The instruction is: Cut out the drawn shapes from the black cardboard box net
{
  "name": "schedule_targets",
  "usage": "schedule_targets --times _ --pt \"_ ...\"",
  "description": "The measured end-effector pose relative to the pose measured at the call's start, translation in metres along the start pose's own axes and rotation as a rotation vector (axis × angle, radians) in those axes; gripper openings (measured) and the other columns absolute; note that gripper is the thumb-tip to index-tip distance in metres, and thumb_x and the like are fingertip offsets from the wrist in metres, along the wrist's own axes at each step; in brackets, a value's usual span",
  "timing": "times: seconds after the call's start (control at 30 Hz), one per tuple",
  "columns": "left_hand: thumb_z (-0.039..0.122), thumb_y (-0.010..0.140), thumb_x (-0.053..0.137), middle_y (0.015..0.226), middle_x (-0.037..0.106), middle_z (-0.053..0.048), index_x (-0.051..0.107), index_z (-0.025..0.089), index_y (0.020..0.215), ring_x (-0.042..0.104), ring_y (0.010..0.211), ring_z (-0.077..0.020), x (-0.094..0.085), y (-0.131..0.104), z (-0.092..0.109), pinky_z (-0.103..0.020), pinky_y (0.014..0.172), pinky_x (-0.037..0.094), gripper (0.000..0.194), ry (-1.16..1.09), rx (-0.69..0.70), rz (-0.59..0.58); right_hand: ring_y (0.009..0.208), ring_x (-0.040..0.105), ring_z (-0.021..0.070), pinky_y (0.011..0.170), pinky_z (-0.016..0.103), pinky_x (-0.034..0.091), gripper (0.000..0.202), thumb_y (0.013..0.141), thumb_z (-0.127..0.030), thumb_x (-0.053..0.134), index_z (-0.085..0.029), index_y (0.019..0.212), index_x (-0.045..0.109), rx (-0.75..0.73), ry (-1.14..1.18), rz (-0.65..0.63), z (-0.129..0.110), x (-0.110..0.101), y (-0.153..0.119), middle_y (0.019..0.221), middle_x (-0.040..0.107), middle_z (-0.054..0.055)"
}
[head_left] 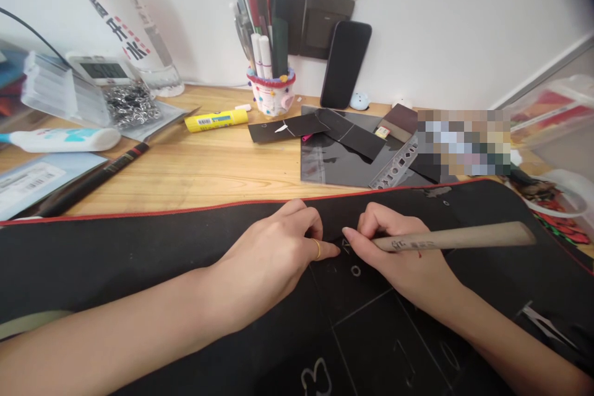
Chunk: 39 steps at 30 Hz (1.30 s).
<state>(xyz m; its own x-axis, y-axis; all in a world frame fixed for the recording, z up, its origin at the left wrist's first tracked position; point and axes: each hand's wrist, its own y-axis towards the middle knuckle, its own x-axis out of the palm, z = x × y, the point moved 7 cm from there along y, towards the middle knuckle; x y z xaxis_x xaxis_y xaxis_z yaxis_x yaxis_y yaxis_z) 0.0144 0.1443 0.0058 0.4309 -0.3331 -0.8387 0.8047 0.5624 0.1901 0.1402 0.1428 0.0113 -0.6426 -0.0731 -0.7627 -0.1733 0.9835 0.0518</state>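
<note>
My right hand [399,250] is closed around a beige wooden-handled tool [482,236], whose handle points to the right; its working tip is hidden by my fingers. Black sheet [371,334] with light lines, a small ring shape and several drawn marks lies under both hands on the black mat [153,247]. My left hand [288,247], with a gold ring on one finger, presses on the sheet just left of the right hand, its thumb stretched toward the ring shape and its other fingers curled.
Beyond the mat's red edge stand a pen cup [273,96], a leaning phone [346,65] and a bottle [160,74]. A yellow glue stick [216,120], black strips [355,136] and a stencil ruler [394,167] lie on the wooden table [158,179]. Scissors [547,325] rest at the right.
</note>
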Motion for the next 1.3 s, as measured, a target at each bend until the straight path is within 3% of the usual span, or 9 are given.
schedule_targets --times 0.63,0.8,1.3 --pt "0.003 0.082 0.034 0.086 0.048 -0.004 0.062 0.024 0.100 0.043 0.080 -0.0158 -0.002 0.000 0.009 -0.022 0.056 0.039 0.040 0.183 0.060 -0.024 0.043 0.035 0.0073 0.044 0.024 0.026 0.030 0.078 -0.019 0.050 -0.021 0.056 0.029 -0.038 -0.051 0.029 -0.004 0.000 -0.003 0.050 0.036 -0.006" --pt "0.005 0.085 0.032 0.086 0.048 -0.004 0.062 0.024 0.099 0.043 0.080 -0.0159 -0.002 -0.001 0.010 -0.022 0.058 0.040 0.038 0.196 0.074 -0.028 0.043 0.037 0.0072 0.043 0.023 0.028 0.028 0.076 -0.019 0.051 -0.021 0.056 0.031 -0.019 -0.078 0.013 -0.002 0.000 -0.003 0.050 0.041 -0.006" --pt "0.006 0.086 0.030 0.086 0.046 -0.005 0.061 0.021 0.100 0.042 0.080 -0.0168 -0.001 -0.001 0.010 -0.023 0.059 0.041 0.037 0.200 0.080 -0.038 0.043 0.034 0.0068 0.041 0.022 0.027 0.029 0.075 -0.018 0.050 -0.021 0.055 0.030 -0.028 -0.100 -0.018 -0.001 0.000 -0.002 0.049 0.039 -0.006"
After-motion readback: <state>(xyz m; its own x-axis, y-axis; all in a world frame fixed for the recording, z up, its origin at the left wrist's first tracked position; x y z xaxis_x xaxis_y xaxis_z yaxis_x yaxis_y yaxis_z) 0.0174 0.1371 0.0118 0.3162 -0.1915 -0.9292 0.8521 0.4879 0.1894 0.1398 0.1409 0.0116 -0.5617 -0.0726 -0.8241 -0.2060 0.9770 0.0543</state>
